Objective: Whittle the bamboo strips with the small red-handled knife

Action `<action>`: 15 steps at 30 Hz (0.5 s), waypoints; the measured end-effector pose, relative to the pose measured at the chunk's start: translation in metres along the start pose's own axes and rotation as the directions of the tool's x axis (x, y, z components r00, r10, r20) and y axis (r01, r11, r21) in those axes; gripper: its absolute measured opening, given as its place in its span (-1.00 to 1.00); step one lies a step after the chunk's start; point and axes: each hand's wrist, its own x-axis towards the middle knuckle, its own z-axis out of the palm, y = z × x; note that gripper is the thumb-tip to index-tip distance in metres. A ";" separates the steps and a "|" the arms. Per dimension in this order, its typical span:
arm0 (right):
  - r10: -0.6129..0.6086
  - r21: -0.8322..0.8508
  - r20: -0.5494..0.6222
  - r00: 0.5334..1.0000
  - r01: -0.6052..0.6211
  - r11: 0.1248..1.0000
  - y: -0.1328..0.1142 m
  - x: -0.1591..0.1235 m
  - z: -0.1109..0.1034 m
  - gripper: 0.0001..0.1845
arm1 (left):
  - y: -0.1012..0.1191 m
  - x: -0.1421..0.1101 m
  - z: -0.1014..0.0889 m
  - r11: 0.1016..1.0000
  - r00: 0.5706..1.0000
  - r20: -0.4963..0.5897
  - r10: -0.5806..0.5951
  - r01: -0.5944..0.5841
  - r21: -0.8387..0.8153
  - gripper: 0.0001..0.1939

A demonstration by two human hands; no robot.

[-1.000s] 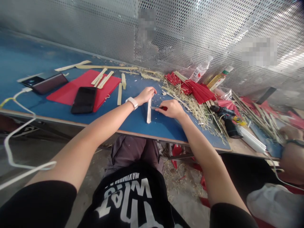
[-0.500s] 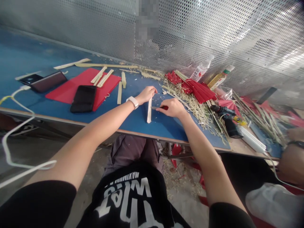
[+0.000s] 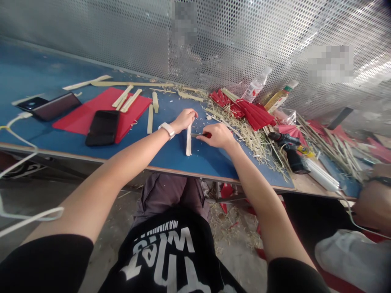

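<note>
My left hand (image 3: 183,120), with a white watch at its wrist, is closed around the far end of a pale bamboo strip (image 3: 188,142). The near end of the strip points toward me over the blue table (image 3: 168,152). In my right hand (image 3: 219,135) is a knife (image 3: 200,134) with a red handle, its blade against the strip's right edge. Two short bamboo pieces (image 3: 150,119) lie left of my left hand. Small shavings dot the tabletop around the strip.
At left, a red sheet (image 3: 82,118) bears a black phone (image 3: 103,127) and bamboo strips (image 3: 131,101). To the right are heaped shavings (image 3: 247,136), red folded fans (image 3: 256,114), two bottles (image 3: 256,84), a power drill (image 3: 290,150) and a co-worker's arm (image 3: 372,203). A perforated metal panel (image 3: 137,40) stands behind.
The view has shifted slightly, so everything sits a little further left. My hands keep their hold on the strip and knife, and the blade stays at the strip's edge.
</note>
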 end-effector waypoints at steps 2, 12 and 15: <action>0.038 -0.009 -0.044 0.998 -0.038 0.999 0.005 0.002 0.002 -0.59 | -0.001 0.001 0.000 0.999 0.999 0.014 0.030 -0.030 0.013 -0.65; 0.024 0.054 -0.138 0.990 -0.017 0.998 0.017 -0.005 0.003 -0.55 | -0.001 0.000 -0.005 0.999 0.999 0.045 0.019 -0.017 -0.041 -0.67; -0.032 0.078 -0.079 0.996 0.038 0.996 0.014 -0.006 0.004 -0.58 | -0.001 -0.001 -0.004 0.999 0.999 0.042 0.024 -0.023 -0.042 -0.66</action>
